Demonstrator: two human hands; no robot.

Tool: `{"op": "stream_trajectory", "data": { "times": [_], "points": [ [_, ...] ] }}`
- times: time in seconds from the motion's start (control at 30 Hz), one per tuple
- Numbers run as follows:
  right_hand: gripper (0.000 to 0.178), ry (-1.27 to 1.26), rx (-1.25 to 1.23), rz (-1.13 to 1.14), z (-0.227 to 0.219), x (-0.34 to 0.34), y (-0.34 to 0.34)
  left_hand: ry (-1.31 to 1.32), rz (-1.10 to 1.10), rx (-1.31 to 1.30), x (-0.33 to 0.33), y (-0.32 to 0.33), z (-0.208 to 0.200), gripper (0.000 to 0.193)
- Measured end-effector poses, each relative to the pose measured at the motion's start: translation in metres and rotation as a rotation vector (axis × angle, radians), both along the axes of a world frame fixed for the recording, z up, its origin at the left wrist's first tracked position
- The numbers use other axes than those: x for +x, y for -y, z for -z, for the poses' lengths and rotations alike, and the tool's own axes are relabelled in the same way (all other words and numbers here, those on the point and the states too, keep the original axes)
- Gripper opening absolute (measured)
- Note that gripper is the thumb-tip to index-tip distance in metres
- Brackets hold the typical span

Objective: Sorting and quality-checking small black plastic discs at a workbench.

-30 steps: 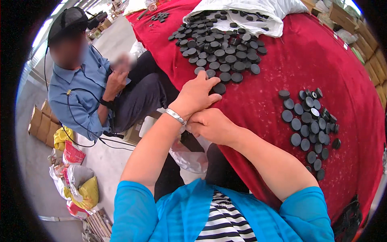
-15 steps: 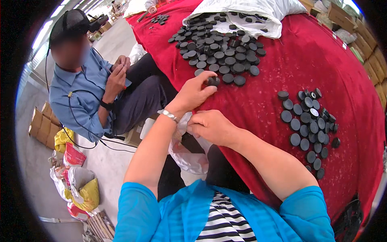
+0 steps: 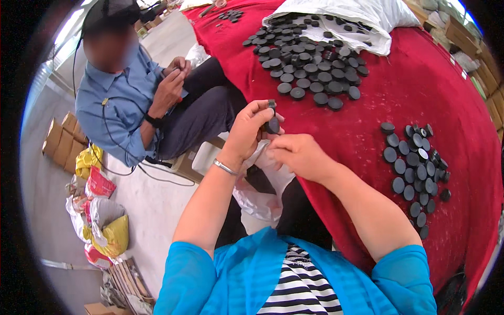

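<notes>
My left hand (image 3: 245, 130) is closed on black round caps (image 3: 272, 126); a second dark piece (image 3: 271, 104) shows at its fingertips. It is at the near left edge of the red-covered table. Close beside it, my right hand (image 3: 300, 156) has its fingers drawn together at the rim of a thin whitish plastic bag (image 3: 258, 202). What its fingertips hold is hidden. The bag hangs below both hands, between my knees. Beyond them lies a large spread of black caps (image 3: 310, 68), and a smaller group of caps (image 3: 409, 168) lies to the right.
A co-worker (image 3: 115, 100) in a blue shirt sits at the left, hands together over a small thing. A white sack (image 3: 362, 13) lies at the table's far end. Filled bags (image 3: 107, 220) and cardboard boxes (image 3: 65, 139) stand on the floor at left.
My left hand has drawn back from the large spread with caps in it. My right hand has risen closer to it. The view has shifted slightly.
</notes>
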State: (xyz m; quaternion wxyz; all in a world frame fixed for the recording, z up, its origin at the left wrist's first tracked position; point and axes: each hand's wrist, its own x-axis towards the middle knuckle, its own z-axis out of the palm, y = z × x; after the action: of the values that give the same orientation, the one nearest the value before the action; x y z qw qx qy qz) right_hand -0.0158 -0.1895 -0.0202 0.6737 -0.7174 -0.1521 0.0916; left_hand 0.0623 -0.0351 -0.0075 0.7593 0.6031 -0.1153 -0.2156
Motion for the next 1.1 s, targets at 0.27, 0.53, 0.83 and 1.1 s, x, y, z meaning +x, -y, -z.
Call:
{"op": "stream_trajectory", "data": {
  "times": [0.27, 0.53, 0.83, 1.1],
  "points": [
    [0.019, -0.061, -0.049, 0.012, -0.003, 0.007, 0.005, -0.283, -0.168, -0.089, -0.014, -0.045, 0.009, 0.024],
    [0.016, -0.071, 0.004, -0.002, 0.001, 0.005, 0.005, 0.062, -0.071, 0.73, -0.01, -0.075, 0.054, 0.031],
    [0.014, -0.064, 0.038, -0.015, 0.002, 0.004, 0.006, 1.05, -0.283, 0.787, 0.059, 0.024, 0.006, 0.044],
    [0.015, -0.18, 0.105, -0.03, -0.008, 0.006, 0.006, 0.927, -0.325, 0.972, 0.145, 0.073, 0.016, 0.082]
  ]
}}
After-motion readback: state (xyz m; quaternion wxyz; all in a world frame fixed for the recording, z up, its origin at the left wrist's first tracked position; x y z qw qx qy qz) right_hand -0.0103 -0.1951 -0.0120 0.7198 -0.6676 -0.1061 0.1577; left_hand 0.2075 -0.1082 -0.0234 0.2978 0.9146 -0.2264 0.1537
